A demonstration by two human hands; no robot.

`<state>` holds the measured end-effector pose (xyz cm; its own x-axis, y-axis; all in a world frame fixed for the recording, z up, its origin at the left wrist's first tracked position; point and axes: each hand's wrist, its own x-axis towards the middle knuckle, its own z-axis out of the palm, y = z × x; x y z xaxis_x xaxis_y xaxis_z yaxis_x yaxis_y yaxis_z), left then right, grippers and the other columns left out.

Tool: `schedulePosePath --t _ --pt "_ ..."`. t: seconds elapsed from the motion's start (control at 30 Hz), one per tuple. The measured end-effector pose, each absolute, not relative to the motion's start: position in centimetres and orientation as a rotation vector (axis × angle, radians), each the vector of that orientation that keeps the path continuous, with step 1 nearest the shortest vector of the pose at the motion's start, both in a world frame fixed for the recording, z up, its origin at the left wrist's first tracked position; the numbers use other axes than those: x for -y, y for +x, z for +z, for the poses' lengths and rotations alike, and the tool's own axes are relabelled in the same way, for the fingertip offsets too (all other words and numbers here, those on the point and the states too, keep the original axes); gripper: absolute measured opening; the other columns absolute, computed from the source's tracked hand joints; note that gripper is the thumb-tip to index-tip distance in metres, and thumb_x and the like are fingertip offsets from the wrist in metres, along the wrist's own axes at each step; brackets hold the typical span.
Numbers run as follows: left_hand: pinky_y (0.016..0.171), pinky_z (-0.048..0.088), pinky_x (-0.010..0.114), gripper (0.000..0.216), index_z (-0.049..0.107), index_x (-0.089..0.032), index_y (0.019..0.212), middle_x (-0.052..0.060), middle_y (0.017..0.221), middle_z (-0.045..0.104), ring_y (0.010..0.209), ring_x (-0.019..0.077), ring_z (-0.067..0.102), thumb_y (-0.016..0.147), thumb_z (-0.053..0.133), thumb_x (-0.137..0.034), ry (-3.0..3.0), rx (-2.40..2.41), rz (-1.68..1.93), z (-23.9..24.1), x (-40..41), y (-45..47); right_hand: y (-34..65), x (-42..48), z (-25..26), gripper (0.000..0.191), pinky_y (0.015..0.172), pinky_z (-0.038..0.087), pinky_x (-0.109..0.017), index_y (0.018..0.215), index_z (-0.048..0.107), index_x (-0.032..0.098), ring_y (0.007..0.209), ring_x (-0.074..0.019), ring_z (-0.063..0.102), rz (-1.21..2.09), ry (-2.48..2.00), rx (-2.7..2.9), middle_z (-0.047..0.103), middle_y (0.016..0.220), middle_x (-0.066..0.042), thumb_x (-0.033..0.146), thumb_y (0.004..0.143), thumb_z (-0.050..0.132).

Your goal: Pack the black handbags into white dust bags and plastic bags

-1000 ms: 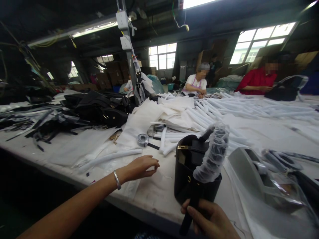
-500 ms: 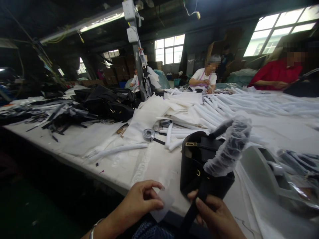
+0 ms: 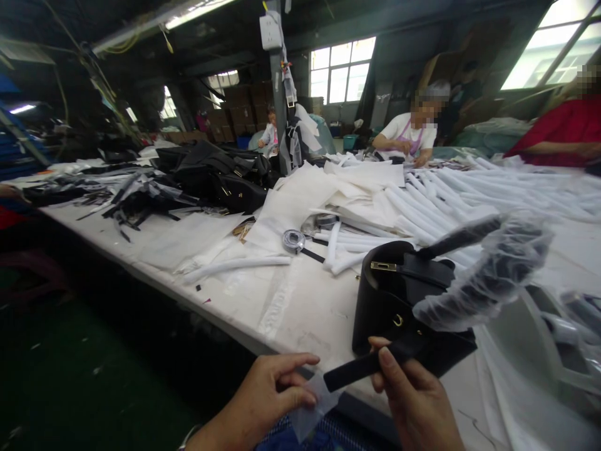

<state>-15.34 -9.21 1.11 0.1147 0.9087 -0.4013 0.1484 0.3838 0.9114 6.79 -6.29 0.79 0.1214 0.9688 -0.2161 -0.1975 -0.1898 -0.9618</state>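
In the head view, my left hand pinches a small translucent plastic sleeve between thumb and fingers. My right hand grips a flat black strap between thumb and forefinger. The strap's free end points left and meets the sleeve; whether it is inside or behind the film I cannot tell. The strap runs to a black handbag standing at the table's front edge. Gold hardware shows on its front. The bag's raised handle is wrapped in crinkled clear plastic film.
A tape roll and white foam tubes lie behind the bag. White sheets and black bags are heaped farther back. A grey-white holder stands at right. Several people work around the table.
My right hand has swung the strap's end up and left, from hanging down to meeting the plastic sleeve. My left hand still pinches the sleeve. The camera view has shifted.
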Motion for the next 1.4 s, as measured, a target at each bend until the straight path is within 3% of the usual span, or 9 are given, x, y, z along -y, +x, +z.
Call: schedulePosePath --t 0.33,0.5,0.7,0.77,0.87,0.93,1.03,1.17,1.4 --pt "0.069 0.050 0.025 0.054 0.070 -0.018 0.120 0.001 0.074 0.077 0.069 0.0178 0.069 0.067 0.079 -0.019 1.010 -1.281 0.779 0.7 8.7 -15.0 7.2 6.2 0.7 0.050 0.063 0.047 -0.028 0.095 0.079 0.017 0.060 -0.0189 0.057 1.248 -1.404 1.065 0.059 0.053 0.000 0.061 0.071 0.075" --pt "0.067 0.048 0.024 0.039 0.072 -0.016 0.104 0.005 0.080 0.078 0.074 0.0186 0.070 0.068 0.082 -0.026 0.907 -1.169 0.823 0.2 8.0 -13.2 7.6 6.1 0.2 0.048 0.057 0.045 -0.025 0.097 0.080 0.019 0.057 -0.0170 0.056 1.226 -1.456 1.218 0.059 0.054 0.001 0.061 0.075 0.071" --pt "0.068 0.046 0.024 0.030 0.069 -0.014 0.087 0.007 0.081 0.075 0.074 0.0172 0.069 0.072 0.084 -0.034 0.836 -0.999 0.911 0.0 6.5 -9.4 8.5 6.3 -0.1 0.046 0.057 0.051 -0.025 0.098 0.080 0.023 0.057 -0.0168 0.060 1.116 -1.395 1.367 0.074 0.085 -0.006 0.062 0.078 0.068" --pt "0.065 0.044 0.022 0.032 0.068 -0.014 0.085 0.005 0.077 0.073 0.069 0.0147 0.066 0.071 0.084 -0.037 0.827 -1.006 0.920 0.2 6.3 -8.7 9.5 6.7 0.1 0.050 0.061 0.052 -0.026 0.102 0.078 0.022 0.059 -0.0179 0.061 1.069 -1.391 1.342 0.073 0.080 -0.005 0.065 0.081 0.063" --pt "0.058 0.040 0.019 0.034 0.068 -0.015 0.084 0.000 0.070 0.069 0.061 0.0108 0.061 0.067 0.087 -0.037 0.838 -1.075 0.888 0.2 6.3 -8.4 11.5 7.2 0.8 0.060 0.065 0.053 -0.028 0.103 0.077 0.018 0.056 -0.0187 0.062 1.079 -1.462 1.253 0.065 0.056 -0.002 0.070 0.085 0.053" --pt "0.058 0.039 0.019 0.033 0.068 -0.015 0.084 0.001 0.072 0.069 0.063 0.0113 0.061 0.067 0.087 -0.036 0.865 -1.096 0.845 0.2 6.5 -8.4 12.4 7.2 1.5 0.061 0.066 0.053 -0.028 0.100 0.077 0.016 0.054 -0.0182 0.061 1.086 -1.525 1.154 0.061 0.049 0.000 0.071 0.083 0.056" --pt "0.057 0.037 0.019 0.033 0.068 -0.014 0.083 0.001 0.072 0.070 0.062 0.0112 0.061 0.066 0.087 -0.035 0.904 -1.119 0.802 0.4 6.6 -8.0 12.3 6.7 2.6 0.052 0.054 0.048 -0.026 0.089 0.077 0.017 0.047 -0.0153 0.055 1.076 -1.564 1.112 0.064 0.053 0.000 0.066 0.075 0.069" --pt "0.061 0.040 0.019 0.035 0.066 -0.014 0.087 0.002 0.074 0.071 0.066 0.0114 0.062 0.072 0.084 -0.040 0.860 -1.077 0.933 1.3 6.0 -6.7 11.3 5.6 3.4 0.042 0.042 0.038 -0.023 0.083 0.076 0.020 0.045 -0.0115 0.050 1.071 -1.532 1.230 0.070 0.066 -0.002 0.061 0.075 0.071" --pt "0.070 0.045 0.022 0.034 0.064 -0.014 0.087 0.004 0.081 0.070 0.076 0.0138 0.064 0.075 0.083 -0.038 0.715 -0.948 1.172 2.2 4.5 -3.9 11.8 6.1 2.8 0.044 0.053 0.046 -0.025 0.078 0.074 0.021 0.049 -0.0159 0.057 0.793 -1.484 1.425 0.064 0.056 -0.001 0.059 0.088 0.056"
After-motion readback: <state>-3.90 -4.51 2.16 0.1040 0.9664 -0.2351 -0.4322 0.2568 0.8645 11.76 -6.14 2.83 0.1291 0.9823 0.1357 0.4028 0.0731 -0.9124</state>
